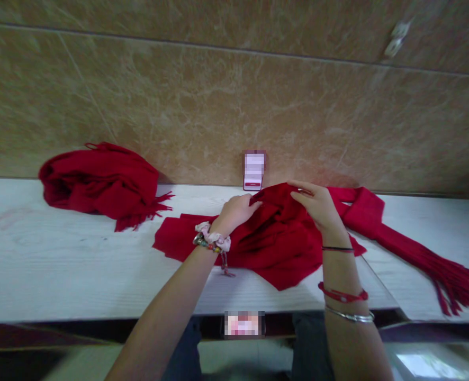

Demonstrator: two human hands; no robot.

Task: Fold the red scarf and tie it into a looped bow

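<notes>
A crumpled red scarf point(274, 248) lies bunched on the white table, its upper part raised into a fold. My left hand point(238, 211) grips the upper left edge of that fold between thumb and fingers. At the upper right edge, my right hand point(316, 203) has its thumb and fingers bent round the cloth. The scarf hides some of my fingertips. To the right stretches a folded red strip with a long fringe point(452, 278); whether it is one piece with the bunched scarf, I cannot tell.
Another red fringed scarf point(99, 180) sits in a heap at the left, against the marbled wall point(203, 106). A phone point(254, 169) with a lit screen leans on the wall behind my hands. Another small screen point(243, 324) shows below the table's front edge point(99, 319).
</notes>
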